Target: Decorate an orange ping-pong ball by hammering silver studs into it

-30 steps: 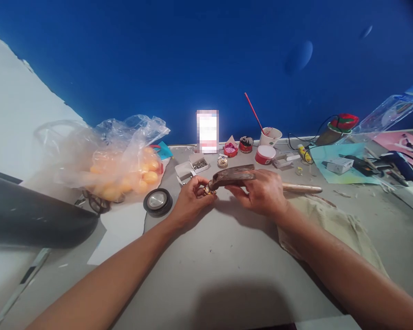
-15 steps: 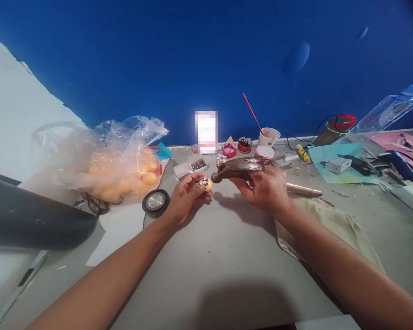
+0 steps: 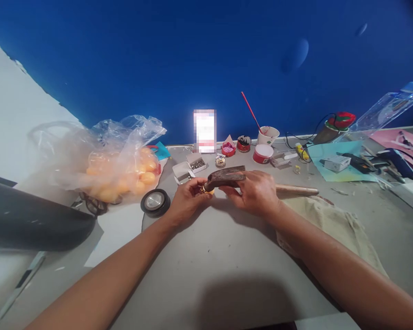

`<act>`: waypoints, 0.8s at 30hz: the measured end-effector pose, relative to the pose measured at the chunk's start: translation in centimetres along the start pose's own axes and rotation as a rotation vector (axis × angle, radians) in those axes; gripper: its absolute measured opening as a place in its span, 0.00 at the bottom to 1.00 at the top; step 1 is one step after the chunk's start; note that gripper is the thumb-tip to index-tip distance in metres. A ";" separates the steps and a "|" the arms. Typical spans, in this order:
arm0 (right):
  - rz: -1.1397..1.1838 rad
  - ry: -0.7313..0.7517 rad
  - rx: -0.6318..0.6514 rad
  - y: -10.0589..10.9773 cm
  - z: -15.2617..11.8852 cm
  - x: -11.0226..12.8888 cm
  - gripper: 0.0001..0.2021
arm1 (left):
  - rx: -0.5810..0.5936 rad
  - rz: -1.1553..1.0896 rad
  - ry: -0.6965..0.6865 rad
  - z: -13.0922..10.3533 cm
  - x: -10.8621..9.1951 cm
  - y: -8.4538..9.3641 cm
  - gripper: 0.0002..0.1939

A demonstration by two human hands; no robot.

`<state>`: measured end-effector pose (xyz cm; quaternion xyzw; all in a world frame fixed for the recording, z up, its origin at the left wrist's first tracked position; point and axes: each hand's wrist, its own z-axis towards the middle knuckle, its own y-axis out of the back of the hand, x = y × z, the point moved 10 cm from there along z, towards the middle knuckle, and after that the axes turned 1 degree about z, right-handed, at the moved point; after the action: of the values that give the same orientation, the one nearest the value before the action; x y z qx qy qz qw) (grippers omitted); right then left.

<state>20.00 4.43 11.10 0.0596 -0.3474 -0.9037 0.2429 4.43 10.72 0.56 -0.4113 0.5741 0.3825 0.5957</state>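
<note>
Between its fingertips my left hand (image 3: pixel 189 199) pinches a small yellow ball (image 3: pixel 210 190) with metallic pieces on it. Closed around a hammer (image 3: pixel 225 178) near its head is my right hand (image 3: pixel 256 192); the wooden handle sticks out to the right. The rounded hammer face is at the ball and hides part of it. Just behind my hands are small white boxes (image 3: pixel 197 163) of shiny metal pieces and a ball covered in metal pieces (image 3: pixel 220 160). A black round object with a metal centre (image 3: pixel 155 202) lies left of my left hand.
A clear plastic bag of yellow balls (image 3: pixel 124 172) lies at left. Behind are a lit screen (image 3: pixel 205 132), a red-and-white tub (image 3: pixel 263 154) and a paper cup (image 3: pixel 269 135) with a red stick. At right are a cloth (image 3: pixel 330 224) and tools on a turquoise sheet (image 3: pixel 320 158).
My right hand has moved the hammer left and slightly down, onto the ball in my left hand. The metal-covered ball behind is now fully uncovered.
</note>
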 end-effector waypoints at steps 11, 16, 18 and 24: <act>-0.040 -0.018 0.071 -0.4 0.0 0.2 0.20 | 0.012 0.119 0.010 0.3 0.1 -0.1 0.23; -0.102 -0.148 0.084 -0.9 -0.1 -2.8 0.21 | 0.008 0.055 0.103 -0.1 0.9 0.0 0.26; -0.129 -0.194 0.179 -2.2 -0.3 -4.0 0.22 | 0.015 0.022 0.106 -0.2 0.7 -0.1 0.27; -0.106 -0.163 0.465 -5.6 -1.1 -4.5 0.10 | 0.010 -0.081 0.088 0.0 0.7 0.4 0.21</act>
<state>22.01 9.53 6.35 0.0589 -0.5607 -0.8129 0.1462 4.08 10.83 -0.15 -0.4477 0.5847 0.3368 0.5868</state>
